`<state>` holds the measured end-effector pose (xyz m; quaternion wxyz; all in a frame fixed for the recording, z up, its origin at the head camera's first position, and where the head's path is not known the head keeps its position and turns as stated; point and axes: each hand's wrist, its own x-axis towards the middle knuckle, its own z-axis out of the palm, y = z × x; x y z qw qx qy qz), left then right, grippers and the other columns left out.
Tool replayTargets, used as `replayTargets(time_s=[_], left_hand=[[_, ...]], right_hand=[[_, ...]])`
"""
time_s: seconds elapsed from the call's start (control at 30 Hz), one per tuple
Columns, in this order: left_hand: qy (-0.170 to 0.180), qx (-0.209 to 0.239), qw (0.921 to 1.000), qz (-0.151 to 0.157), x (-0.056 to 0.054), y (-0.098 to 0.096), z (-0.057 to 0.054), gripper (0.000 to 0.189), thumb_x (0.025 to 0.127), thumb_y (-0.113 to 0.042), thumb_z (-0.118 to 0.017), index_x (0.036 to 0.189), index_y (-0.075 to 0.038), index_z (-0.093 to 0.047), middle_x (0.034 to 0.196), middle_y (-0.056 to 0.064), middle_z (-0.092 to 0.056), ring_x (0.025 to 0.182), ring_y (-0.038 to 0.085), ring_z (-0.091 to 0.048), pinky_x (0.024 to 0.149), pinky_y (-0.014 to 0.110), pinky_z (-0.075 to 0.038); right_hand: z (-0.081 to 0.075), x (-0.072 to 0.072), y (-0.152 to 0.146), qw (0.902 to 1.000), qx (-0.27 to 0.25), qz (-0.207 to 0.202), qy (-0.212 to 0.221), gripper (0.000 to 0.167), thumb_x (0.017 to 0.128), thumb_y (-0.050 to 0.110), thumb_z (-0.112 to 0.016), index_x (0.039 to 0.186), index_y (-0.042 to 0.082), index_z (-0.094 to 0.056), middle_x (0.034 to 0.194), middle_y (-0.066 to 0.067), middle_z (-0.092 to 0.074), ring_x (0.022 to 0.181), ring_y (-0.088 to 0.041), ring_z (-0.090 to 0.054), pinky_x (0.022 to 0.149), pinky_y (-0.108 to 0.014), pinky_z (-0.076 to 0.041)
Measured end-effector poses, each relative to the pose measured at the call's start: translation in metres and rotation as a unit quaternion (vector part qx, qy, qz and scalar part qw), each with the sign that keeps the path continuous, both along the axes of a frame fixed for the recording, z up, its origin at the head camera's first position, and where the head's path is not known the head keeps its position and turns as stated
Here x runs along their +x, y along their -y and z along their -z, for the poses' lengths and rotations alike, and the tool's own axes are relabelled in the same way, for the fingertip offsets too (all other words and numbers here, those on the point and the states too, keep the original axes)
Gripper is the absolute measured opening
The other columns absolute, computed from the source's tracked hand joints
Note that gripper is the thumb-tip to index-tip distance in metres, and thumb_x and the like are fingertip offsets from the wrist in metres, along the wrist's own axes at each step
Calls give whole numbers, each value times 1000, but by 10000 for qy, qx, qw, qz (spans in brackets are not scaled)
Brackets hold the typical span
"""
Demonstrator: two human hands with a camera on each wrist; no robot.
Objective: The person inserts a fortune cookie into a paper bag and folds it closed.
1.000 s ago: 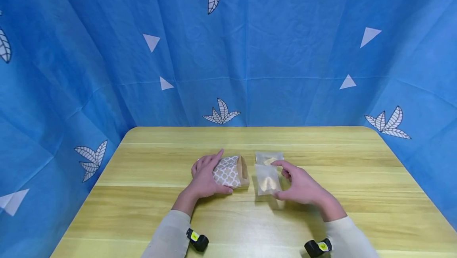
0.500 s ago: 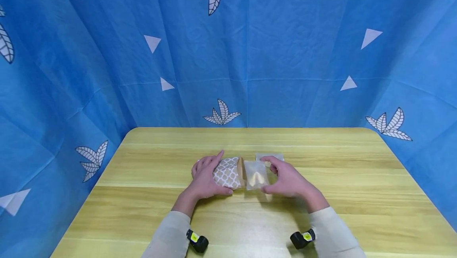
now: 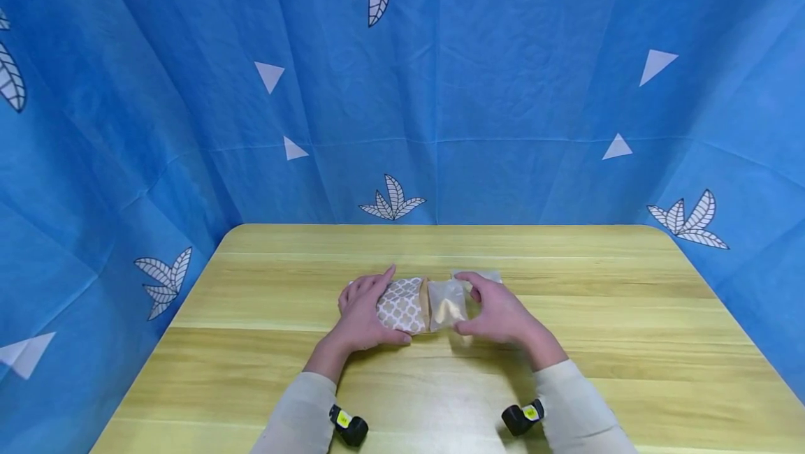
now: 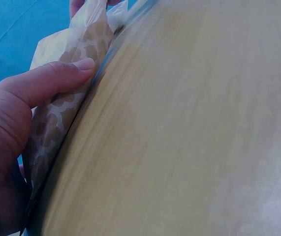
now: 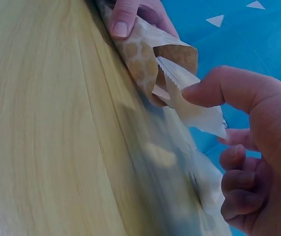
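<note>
My left hand [image 3: 361, 314] grips a brown paper bag [image 3: 399, 306] with a white lattice pattern, which lies on its side on the table. The thumb lies along its near edge, fingers at the far side. The bag's mouth faces right and gapes open in the right wrist view. My right hand [image 3: 503, 314] pinches a small translucent packet [image 3: 448, 304] between thumb and index finger by opposite edges. A pale tan, folded-looking piece shows inside. The packet's serrated leading edge [image 5: 164, 71] is inside the bag's mouth. The other right fingers are curled.
A second translucent packet [image 3: 492, 276] lies on the table behind my right hand, partly hidden by it. The wooden table [image 3: 251, 356] ends at a blue curtain [image 3: 516, 91] with white leaf and triangle prints.
My right hand has brought the packet leftward from beside the other packet to the bag, its leading edge now in the mouth. My left hand has stayed on the bag.
</note>
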<state>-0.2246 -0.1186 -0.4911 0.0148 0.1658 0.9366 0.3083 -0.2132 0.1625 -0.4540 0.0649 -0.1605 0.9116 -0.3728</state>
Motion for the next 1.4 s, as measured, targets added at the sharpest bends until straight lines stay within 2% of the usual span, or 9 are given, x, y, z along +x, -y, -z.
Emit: replayTargets(time_s=[0.27,0.4,0.47,0.57,0.67,0.73,1.07,1.23,1.4], left_hand=[[-41,0,10000,45,0,0,1,130,54,-58,-92,161,-29,-24,151,6,-38,140,34,-21,112,55,-4],[-52,15,10000,51,0,1,2,130,54,-59,-92,161,-30,-24,152,6,-38,141,34,-20,112,56,-3],[-62,32,10000,49,-1,1,2,130,54,-59,-92,161,-30,-24,152,6,-38,141,34,-20,112,56,-3],[-88,62,9999,57,-1,2,2,130,54,-59,-92,160,-30,-24,151,6,-38,141,34,-20,112,56,-2],[-102,56,9999,63,-1,2,2,130,54,-59,-92,161,-30,-24,151,6,-38,141,34,-20,112,56,-3],[-100,44,9999,66,-1,2,3,130,54,-59,-91,161,-30,-23,152,6,-38,141,34,-20,112,56,-3],[-92,-39,9999,71,-1,2,3,130,54,-60,-91,161,-32,-22,152,6,-38,141,34,-20,112,56,-3],[-76,-52,9999,77,-1,1,3,130,55,-60,-91,161,-32,-21,152,6,-38,142,34,-20,112,56,-3],[-78,-50,9999,69,-1,1,3,130,54,-61,-91,161,-32,-21,152,5,-38,142,34,-20,112,56,-3]], right_hand=[[0,-1,8,9995,210,135,-199,93,67,29,-89,148,9,-48,107,-9,-62,96,-23,-57,77,-40,-51],[3,-2,13,9997,155,43,-186,94,67,28,-90,148,9,-47,112,-11,-63,101,-24,-58,82,-42,-51],[3,-3,15,9999,96,-30,-134,94,67,26,-90,148,9,-46,108,-10,-62,98,-23,-57,81,-41,-51],[3,-3,18,9999,-10,-149,-65,95,67,22,-90,149,7,-45,96,-8,-59,86,-19,-53,71,-37,-49],[2,-3,22,9997,-34,-235,-23,96,67,20,-89,150,5,-43,82,-8,-52,71,-17,-44,59,-34,-41],[1,-4,24,9996,-30,-265,-22,96,67,19,-88,150,4,-42,79,-9,-51,66,-16,-41,56,-33,-38],[5,-1,17,9995,-204,-217,71,99,72,38,-90,153,10,-40,85,-9,-50,70,-17,-41,60,-34,-37],[3,3,7,9985,-500,-225,1,87,77,32,-88,150,10,-45,85,-12,-50,70,-16,-41,64,-35,-38],[3,4,3,9968,-639,-442,-198,72,80,26,-85,143,8,-54,76,-12,-49,65,-13,-39,63,-31,-37]])
